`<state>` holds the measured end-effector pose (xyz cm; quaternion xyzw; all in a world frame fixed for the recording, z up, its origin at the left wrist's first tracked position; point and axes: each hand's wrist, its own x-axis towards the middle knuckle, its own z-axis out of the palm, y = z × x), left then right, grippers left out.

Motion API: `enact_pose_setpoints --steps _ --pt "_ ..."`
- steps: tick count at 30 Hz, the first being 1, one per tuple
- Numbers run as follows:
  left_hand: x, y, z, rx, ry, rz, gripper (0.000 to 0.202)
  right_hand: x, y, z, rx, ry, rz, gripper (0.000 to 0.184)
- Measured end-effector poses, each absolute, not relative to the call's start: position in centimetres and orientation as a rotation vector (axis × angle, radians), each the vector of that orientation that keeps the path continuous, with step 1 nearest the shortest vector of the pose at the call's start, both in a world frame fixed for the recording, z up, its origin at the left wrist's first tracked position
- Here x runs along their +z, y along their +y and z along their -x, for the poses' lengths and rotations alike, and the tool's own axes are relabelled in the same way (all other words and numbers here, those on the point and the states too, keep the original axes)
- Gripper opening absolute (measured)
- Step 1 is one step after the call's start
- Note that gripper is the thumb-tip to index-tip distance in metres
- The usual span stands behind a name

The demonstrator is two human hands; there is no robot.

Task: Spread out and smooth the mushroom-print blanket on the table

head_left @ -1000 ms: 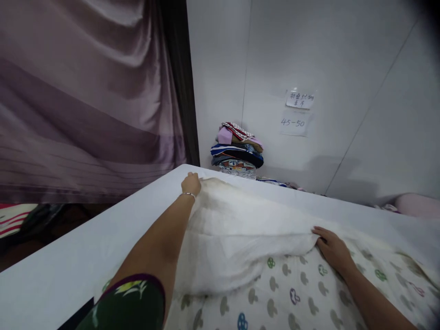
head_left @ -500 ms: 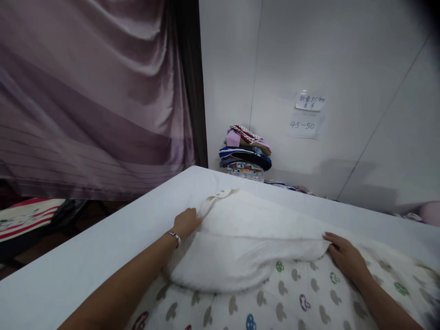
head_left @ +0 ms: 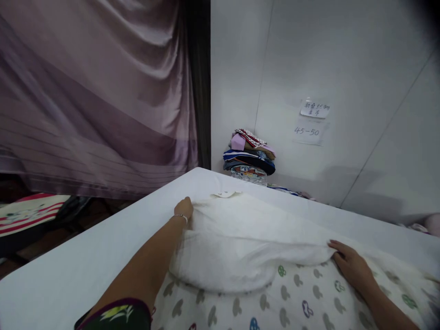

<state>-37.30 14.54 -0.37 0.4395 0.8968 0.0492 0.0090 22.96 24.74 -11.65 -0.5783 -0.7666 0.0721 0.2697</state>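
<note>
One white cloth (head_left: 220, 263) is held by two hands. It is spread over a white surface (head_left: 72, 261), between the hands and toward the wearer's side of them. Its left edge is gripped in the closed left hand (head_left: 184, 207); the edge of a folded-back layer is pinched between the thumb and fingers of the right hand (head_left: 350, 266). Between the hands the plain side is turned up, while mushroom prints are shown nearer than the hands and around the right one: many grey, three green, one purple and one blue can be counted, with red ones partly cut off below. One small flap (head_left: 227, 195) is turned over at the far edge, beyond the left hand and to its right.

One stack of folded fabrics (head_left: 249, 158) is seen beyond the hands, between them; its lowest piece seems to be enclosed in clear, shiny wrapping (head_left: 252, 178), though this is too small to be sure. Two paper notes (head_left: 314, 110) are fixed to the wall (head_left: 275, 68) beyond the hands, the lower one marked "45-50". One curtain (head_left: 137, 91) is hung beyond and left of the left hand, and one red-striped fabric (head_left: 30, 213) is seen well to that hand's left. One bracelet (head_left: 181, 217) is worn on the left wrist.
</note>
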Motion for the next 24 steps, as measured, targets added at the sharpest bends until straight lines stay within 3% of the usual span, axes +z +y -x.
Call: enact_pose_setpoints --steps 12,19,24 --pt "-1.0 14.1 37.6 0.108 2.8 -1.608 0.033 -11.6 24.6 -22.9 0.189 -2.058 1.528 0.039" --pt "-1.4 20.1 29.6 0.209 2.363 -2.126 0.033 -11.5 24.4 -22.7 0.184 -2.071 1.521 0.04" --pt "-2.3 24.0 27.3 0.261 2.338 -2.042 0.047 -11.4 24.2 -22.5 0.189 -2.059 1.535 0.038"
